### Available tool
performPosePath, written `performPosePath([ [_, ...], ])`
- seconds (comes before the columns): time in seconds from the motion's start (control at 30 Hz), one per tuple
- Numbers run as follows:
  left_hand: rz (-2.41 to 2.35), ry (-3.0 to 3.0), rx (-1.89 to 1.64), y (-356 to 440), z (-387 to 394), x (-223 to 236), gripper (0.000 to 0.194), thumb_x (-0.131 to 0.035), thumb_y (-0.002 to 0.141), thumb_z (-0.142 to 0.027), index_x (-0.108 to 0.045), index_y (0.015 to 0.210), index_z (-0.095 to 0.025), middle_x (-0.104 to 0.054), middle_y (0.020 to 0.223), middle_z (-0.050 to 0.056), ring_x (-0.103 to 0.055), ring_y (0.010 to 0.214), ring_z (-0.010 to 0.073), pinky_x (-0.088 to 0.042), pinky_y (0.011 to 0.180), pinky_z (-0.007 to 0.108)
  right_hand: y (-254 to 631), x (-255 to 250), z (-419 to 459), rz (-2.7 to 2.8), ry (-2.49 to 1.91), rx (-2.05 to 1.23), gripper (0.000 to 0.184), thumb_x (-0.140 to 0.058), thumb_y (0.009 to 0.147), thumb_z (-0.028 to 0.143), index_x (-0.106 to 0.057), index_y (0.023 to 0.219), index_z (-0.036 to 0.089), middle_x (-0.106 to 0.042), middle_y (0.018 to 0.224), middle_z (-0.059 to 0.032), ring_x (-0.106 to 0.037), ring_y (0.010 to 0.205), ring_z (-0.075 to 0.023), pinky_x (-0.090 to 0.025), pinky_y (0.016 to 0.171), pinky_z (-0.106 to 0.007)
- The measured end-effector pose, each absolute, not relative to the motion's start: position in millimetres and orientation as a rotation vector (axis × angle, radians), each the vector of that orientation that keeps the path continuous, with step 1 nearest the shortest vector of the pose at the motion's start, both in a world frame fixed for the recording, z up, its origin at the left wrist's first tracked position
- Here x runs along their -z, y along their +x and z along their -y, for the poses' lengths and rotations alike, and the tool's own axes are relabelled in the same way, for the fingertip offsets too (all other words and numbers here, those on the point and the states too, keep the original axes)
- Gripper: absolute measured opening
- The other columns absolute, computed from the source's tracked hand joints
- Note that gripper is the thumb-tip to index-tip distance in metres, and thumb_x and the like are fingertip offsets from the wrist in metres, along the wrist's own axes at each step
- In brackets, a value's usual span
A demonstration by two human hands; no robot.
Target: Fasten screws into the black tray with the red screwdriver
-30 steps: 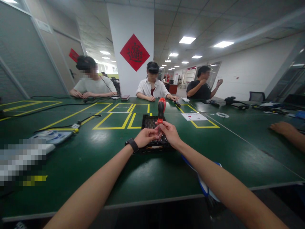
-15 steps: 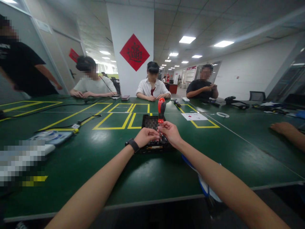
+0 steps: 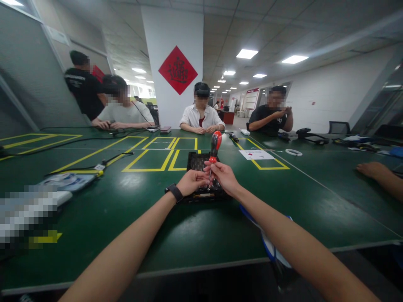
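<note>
A red and black screwdriver (image 3: 215, 144) stands almost upright, handle up, tilted slightly to the right. My right hand (image 3: 224, 179) is closed around its shaft just under the handle. My left hand (image 3: 190, 182) is closed in a pinch close to the lower shaft; what lies between its fingertips is too small to make out. Both hands are over an open black case (image 3: 192, 157) on the green table. The contents of the case and the screwdriver's tip are mostly hidden by my fingers.
On the green table (image 3: 163, 235), a blue-and-white item (image 3: 267, 241) lies under my right forearm. Cables and a packet (image 3: 71, 181) are at left, a paper sheet (image 3: 256, 154) at right. Several people sit around the table; a hand (image 3: 371, 170) rests at far right.
The screwdriver's handle has turned and now leans a little to the right. My hands have barely moved. The standing person at left has walked farther back.
</note>
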State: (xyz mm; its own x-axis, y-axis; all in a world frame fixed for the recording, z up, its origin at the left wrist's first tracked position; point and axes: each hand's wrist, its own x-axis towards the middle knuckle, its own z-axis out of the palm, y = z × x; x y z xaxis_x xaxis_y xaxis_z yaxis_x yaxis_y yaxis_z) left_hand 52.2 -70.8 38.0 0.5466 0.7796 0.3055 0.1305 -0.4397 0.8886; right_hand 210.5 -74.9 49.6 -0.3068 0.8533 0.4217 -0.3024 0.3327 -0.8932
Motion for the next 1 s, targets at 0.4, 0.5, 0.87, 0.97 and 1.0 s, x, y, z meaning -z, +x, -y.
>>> performPosePath([
  [0.4,-0.796,1.761,-0.967,54.8,72.8,-38.7,0.029,-0.067,0.061,-0.033,-0.063,0.074,-0.008,-0.066,0.069,0.007,-0.062,0.061,0.0144,-0.049,0.063,0.027,209.8,-44.2,69.3,1.371,-0.533,-1.259,0.024,-0.066,0.065,0.028,-0.059,0.083,0.015,-0.064,0.077,-0.0039,-0.058,0.063,-0.0097,-0.042,0.053,-0.02],
  [0.5,-0.807,1.792,-0.966,54.4,72.1,-38.3,0.029,-0.067,0.061,-0.033,-0.062,0.075,-0.008,-0.066,0.069,0.007,-0.061,0.061,0.0137,-0.049,0.063,0.027,209.4,-45.0,71.1,1.37,-0.534,-1.244,0.023,-0.066,0.064,0.027,-0.056,0.081,0.015,-0.063,0.073,-0.0017,-0.056,0.059,-0.0088,-0.041,0.051,-0.019],
  [0.87,-0.734,1.874,-0.939,52.0,70.1,-36.7,0.029,-0.063,0.067,-0.034,-0.061,0.08,-0.008,-0.065,0.075,0.007,-0.058,0.063,0.0114,-0.046,0.062,0.023,209.1,-45.6,71.2,1.411,-0.517,-1.208,0.027,-0.062,0.068,0.034,-0.055,0.087,0.016,-0.056,0.068,0.0014,-0.051,0.053,-0.0065,-0.042,0.047,-0.019],
  [0.97,-0.684,1.893,-0.896,51.0,70.5,-38.5,0.029,-0.058,0.071,-0.035,-0.062,0.081,-0.008,-0.065,0.078,0.007,-0.058,0.063,0.0112,-0.046,0.06,0.023,211.2,-48.1,72.9,1.447,-0.503,-1.278,0.032,-0.057,0.072,0.038,-0.058,0.094,0.016,-0.058,0.076,-0.0016,-0.051,0.052,-0.0068,-0.043,0.047,-0.021],
  [1.0,-0.674,1.894,-0.886,50.8,70.8,-39.1,0.029,-0.057,0.072,-0.035,-0.062,0.081,-0.008,-0.066,0.078,0.007,-0.058,0.063,0.0112,-0.045,0.06,0.022,211.6,-48.5,73.2,1.453,-0.495,-1.292,0.033,-0.058,0.072,0.038,-0.058,0.096,0.016,-0.058,0.077,-0.0018,-0.051,0.052,-0.0069,-0.044,0.047,-0.022],
])
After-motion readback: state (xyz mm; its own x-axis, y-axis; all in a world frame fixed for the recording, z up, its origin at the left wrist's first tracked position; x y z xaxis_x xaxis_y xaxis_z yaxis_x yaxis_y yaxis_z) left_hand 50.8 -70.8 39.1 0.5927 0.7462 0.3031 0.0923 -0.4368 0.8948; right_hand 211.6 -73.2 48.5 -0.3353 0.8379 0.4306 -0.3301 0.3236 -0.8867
